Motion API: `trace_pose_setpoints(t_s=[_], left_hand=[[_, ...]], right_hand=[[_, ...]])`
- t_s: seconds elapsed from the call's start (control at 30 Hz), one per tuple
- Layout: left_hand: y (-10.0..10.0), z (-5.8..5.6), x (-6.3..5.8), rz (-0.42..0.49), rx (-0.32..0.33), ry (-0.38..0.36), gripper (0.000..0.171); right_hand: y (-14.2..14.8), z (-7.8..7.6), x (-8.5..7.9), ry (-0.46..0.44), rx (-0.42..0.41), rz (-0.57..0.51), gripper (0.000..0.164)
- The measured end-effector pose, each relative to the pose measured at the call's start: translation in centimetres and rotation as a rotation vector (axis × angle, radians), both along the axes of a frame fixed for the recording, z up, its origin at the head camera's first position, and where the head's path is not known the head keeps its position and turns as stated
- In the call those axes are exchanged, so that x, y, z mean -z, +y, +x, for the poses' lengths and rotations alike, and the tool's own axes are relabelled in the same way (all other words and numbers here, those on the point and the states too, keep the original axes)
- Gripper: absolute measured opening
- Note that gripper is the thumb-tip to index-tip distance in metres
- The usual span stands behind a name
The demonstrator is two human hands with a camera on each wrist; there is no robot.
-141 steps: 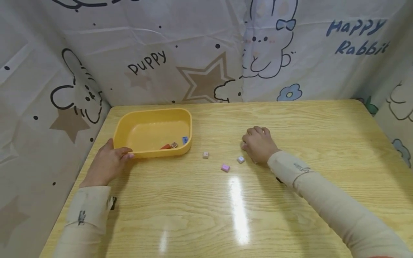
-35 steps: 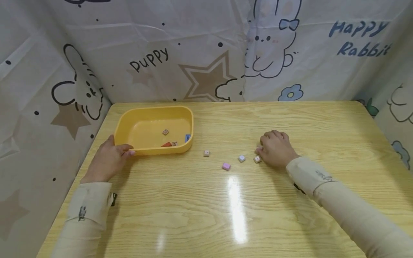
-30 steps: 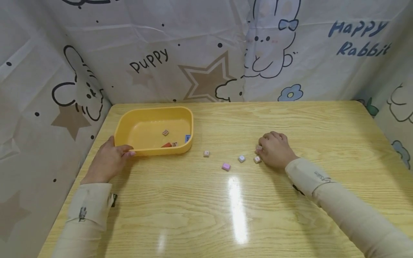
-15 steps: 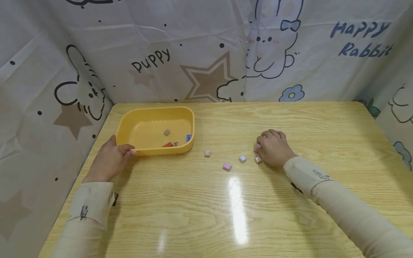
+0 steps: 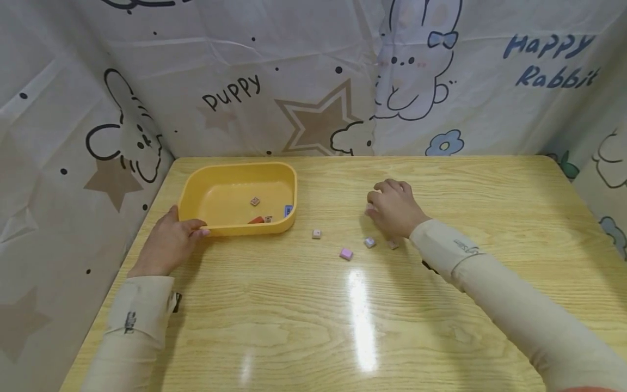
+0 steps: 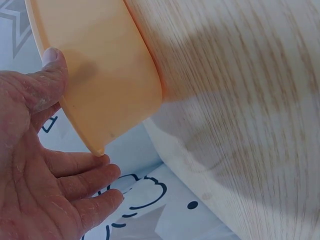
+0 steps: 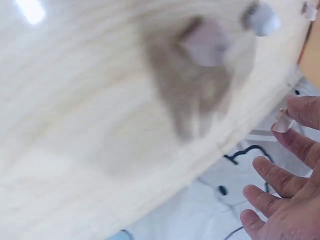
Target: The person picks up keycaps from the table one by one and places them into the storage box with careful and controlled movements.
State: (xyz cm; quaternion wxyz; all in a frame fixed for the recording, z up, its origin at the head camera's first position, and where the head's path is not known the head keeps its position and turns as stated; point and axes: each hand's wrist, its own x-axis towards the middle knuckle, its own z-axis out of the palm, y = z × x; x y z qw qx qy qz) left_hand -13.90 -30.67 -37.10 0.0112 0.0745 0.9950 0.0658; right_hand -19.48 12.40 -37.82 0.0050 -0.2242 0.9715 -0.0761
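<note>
At the left of the table (image 5: 274, 326), the left hand (image 5: 166, 245) is gripping the yellow bin (image 5: 235, 232) by its corner rim. Farther off, above the wood, the right hand (image 5: 395, 209) is pinching a pale block (image 7: 284, 122), probably light, hard, slippery, best held by opposite sides.

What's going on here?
Someone is handling small blocks at a table. The left hand grips the yellow tray at its near left corner. The right hand pinches a block between thumb and index finger, above the table. Four others, one pink, lie loose on the table; four pieces show in the tray, including a red one and a blue one.
</note>
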Motion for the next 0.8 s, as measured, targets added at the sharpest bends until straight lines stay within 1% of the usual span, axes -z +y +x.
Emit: trace_pose_setpoints(t_s=[0.23, 0.4, 0.47, 0.63, 0.8], left_hand=[[-0.1, 0.1, -0.1, 0.002, 0.007, 0.017, 0.032], [-0.2, 0.2, -0.1, 0.007, 0.020, 0.027, 0.031], [-0.2, 0.2, -0.1, 0.012, 0.015, 0.021, 0.031], [-0.3, 0.1, 0.0, 0.025, 0.003, 0.003, 0.034], [-0.4, 0.2, 0.1, 0.025, 0.013, 0.024, 0.032]], right_hand=[[-3.8, -1.2, -1.8, 0.031, -0.060, -0.014, 0.018], [-6.7, -1.9, -3.0, 0.027, -0.101, 0.014, 0.020], [-7.8, -2.1, -3.5, 0.022, -0.117, 0.030, 0.021], [-10.5, -2.6, -4.2, 0.019, -0.149, 0.068, 0.024], [-12.9, -2.8, -4.5, 0.019, -0.168, 0.090, 0.025]])
